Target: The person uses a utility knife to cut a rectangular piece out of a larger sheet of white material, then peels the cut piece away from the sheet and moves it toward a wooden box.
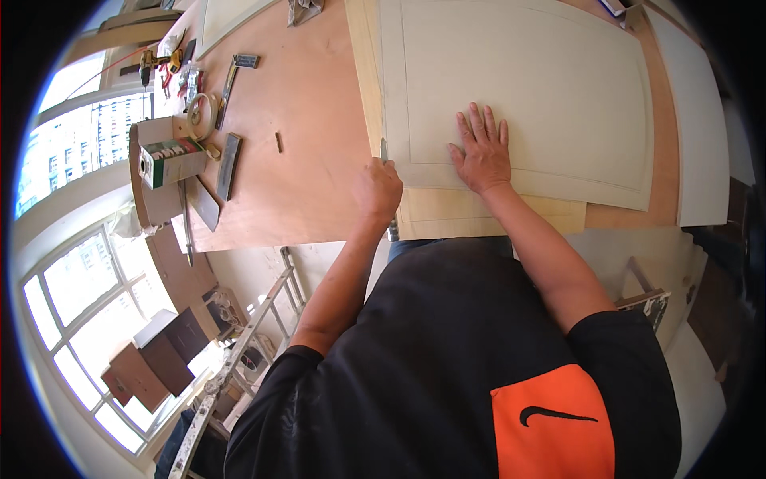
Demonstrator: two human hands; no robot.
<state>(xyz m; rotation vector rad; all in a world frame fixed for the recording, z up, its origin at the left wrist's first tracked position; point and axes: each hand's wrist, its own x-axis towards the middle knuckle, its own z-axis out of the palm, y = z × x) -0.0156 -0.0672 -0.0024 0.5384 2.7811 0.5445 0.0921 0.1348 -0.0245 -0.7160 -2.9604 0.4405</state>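
My left hand is closed around what looks like a utility knife. Its thin silver blade points away from me, at the left edge of a large pale panel; most of the handle is hidden in my fist. My right hand lies flat with spread fingers on the panel, near its front edge. Thin lines run parallel to the panel's edges. Beneath it, a light wooden board sticks out at the front and along the left.
On the brown tabletop to the left lie a try square, a tape roll, a dark block and a power drill. A green-and-white can sits by a cardboard box. A white board lies at right; a ladder stands below left.
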